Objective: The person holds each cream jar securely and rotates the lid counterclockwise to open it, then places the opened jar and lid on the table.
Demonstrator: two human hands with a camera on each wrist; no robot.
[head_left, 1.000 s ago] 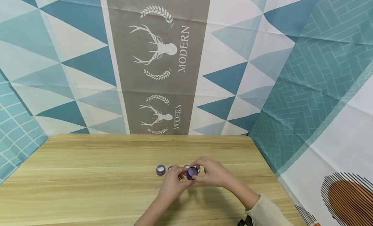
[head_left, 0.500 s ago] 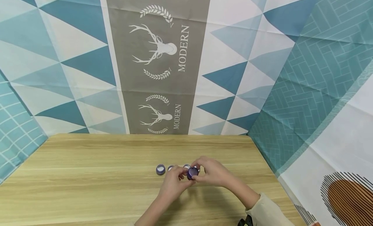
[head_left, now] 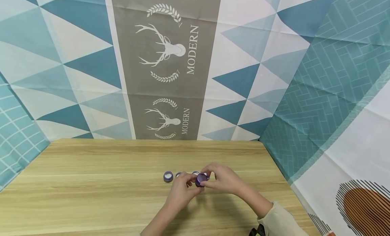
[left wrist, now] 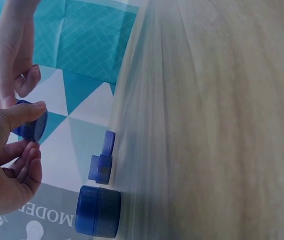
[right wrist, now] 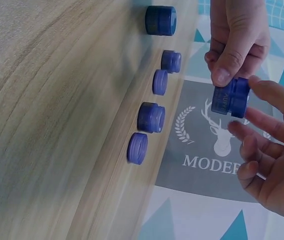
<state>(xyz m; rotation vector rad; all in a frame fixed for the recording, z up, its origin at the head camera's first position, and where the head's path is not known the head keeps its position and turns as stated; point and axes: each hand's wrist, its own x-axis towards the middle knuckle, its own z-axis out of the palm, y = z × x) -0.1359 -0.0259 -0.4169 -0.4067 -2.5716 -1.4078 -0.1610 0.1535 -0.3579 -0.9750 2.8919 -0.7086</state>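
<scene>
Purple jar gripped by both hands.

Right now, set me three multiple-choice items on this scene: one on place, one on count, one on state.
1. Where is the purple jar that both hands hold?
A. above the table
B. flat on the table
C. against the backdrop

2. How many purple pieces lie on the wooden table in the right wrist view?
A. two
B. five
C. eight

3. How does the left hand stand?
A. flat on the table
B. pinching the jar
C. out of view

Answers: 1 A, it is lifted between the left hand and the right hand; 2 B, five lie in a row; 3 B, thumb and fingers grip it.
</scene>
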